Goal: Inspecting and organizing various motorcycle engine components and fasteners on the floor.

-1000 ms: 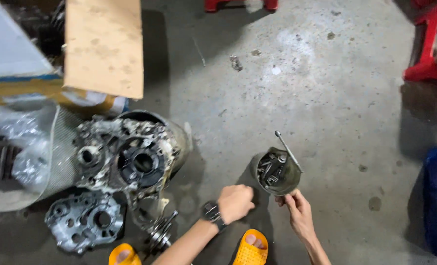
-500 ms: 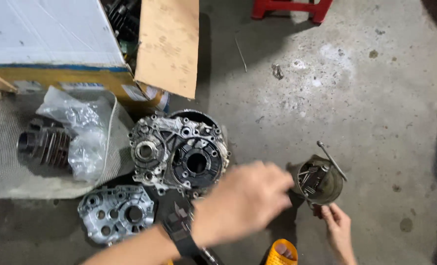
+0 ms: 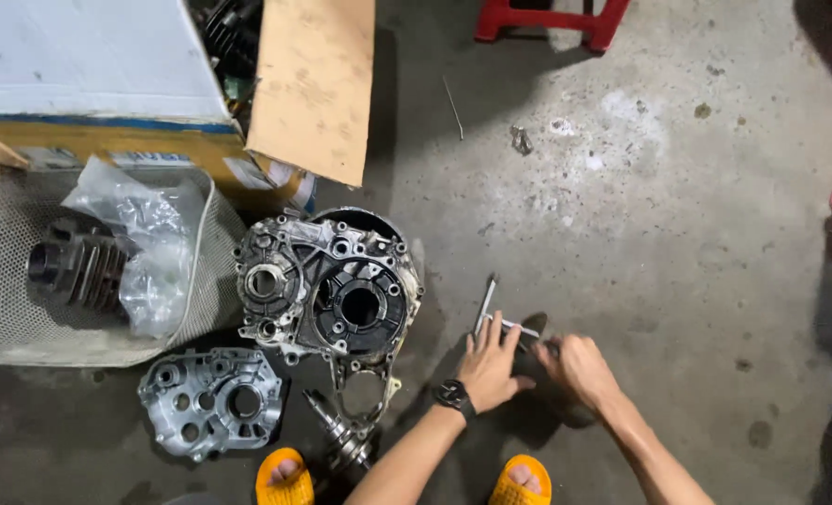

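Note:
My left hand [image 3: 491, 363], with a black watch on its wrist, lies on a dark round engine part [image 3: 534, 324] on the concrete floor, fingers together. My right hand [image 3: 580, 369] is curled around the same part from the right. Both hands hide most of it. A slim metal T-shaped tool [image 3: 486, 304] sticks up out of the part between my hands, past my left fingertips.
A large crankcase half [image 3: 327, 290] lies left of my hands, with a smaller silver cover [image 3: 210, 402] and a crankshaft [image 3: 341, 435] below it. A mesh basket [image 3: 5, 309] holds a finned cylinder [image 3: 75, 262] in plastic. Cardboard box [image 3: 313, 84] behind; red stool [image 3: 547, 19] far.
The view shifted left. My left hand came back from reaching left and settled on the round part; both hands now cover it, where before only the right held it.

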